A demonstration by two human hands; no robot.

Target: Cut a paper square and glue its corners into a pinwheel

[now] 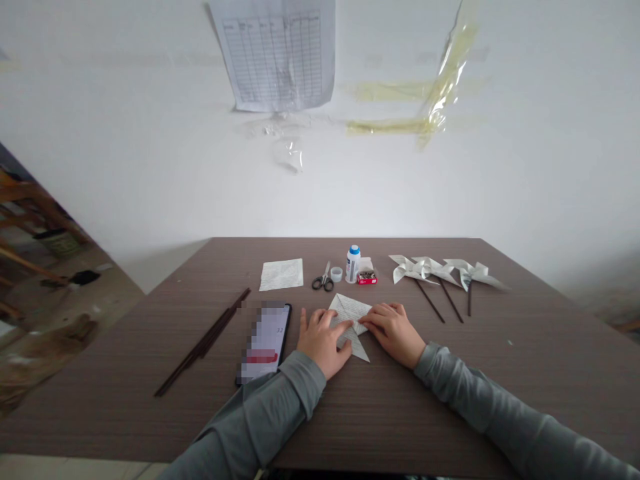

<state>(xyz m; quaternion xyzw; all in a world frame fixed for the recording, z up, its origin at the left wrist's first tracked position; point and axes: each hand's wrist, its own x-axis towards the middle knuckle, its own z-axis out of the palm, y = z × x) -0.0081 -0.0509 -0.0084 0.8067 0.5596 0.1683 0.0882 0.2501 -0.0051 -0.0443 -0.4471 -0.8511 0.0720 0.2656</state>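
**Inspector:** Folded paper (351,319), printed sheet, lies flat on the bench (450,400) directly in front of you, between the phone (265,341) and the finished pinwheels (440,270). Your left hand (323,340) lies flat on its near left part, fingers spread and pressing, gripping nothing. Your right hand (395,330) rests on its right edge, fingers together and bent down onto the fold, also gripping nothing.

**Operator:** How far along would you put it?

**Inspector:** By my judgement, early in this piece. You have diagonal folds in the paper, but it carries no stick and no pin. Three pinwheels on dark sticks lie at the far right, so that many appear complete. Left to do, as far as shown: one more paper square (281,274) lies untouched at the back, and a bundle of loose sticks (205,343) lies to the left of the phone.

**Operator:** And the tools?

**Inspector:** Scissors (323,279), tape roll (337,273), glue bottle (353,263) and a small box of pins (367,276) stand in a row behind the paper, all clear of your hands.
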